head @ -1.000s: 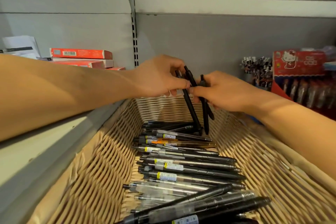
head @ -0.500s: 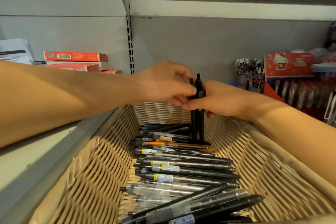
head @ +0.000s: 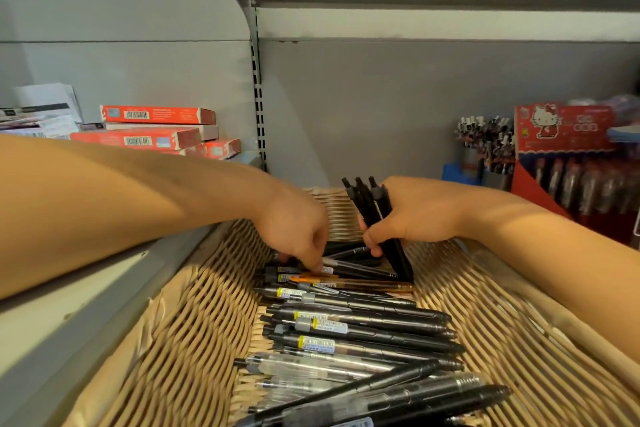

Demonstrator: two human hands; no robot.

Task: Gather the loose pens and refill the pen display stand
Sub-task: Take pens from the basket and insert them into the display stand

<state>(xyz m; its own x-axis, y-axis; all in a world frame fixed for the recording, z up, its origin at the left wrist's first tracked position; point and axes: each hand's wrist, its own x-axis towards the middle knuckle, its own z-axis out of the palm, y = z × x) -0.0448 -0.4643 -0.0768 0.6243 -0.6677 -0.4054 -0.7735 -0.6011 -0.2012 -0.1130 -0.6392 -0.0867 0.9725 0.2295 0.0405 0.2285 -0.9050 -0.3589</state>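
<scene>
head view: a wicker basket (head: 194,333) on a grey shelf holds loose pens (head: 353,326) lying across its floor. near the basket's far edge, the right hand (head: 412,218) has its grip clamped around a bundle of three black pens (head: 375,215), tilted, tips down among the pile. the left hand (head: 298,229) reaches down, fingertips (head: 317,267) pinched on a pen near the far left corner.

The left forearm crosses from the frame's left edge toward centre, its hand (head: 298,232) angled downward with fingertips curled low. The right arm enters from the lower right; its hand (head: 412,218) is clenched, thumb facing left.
</scene>
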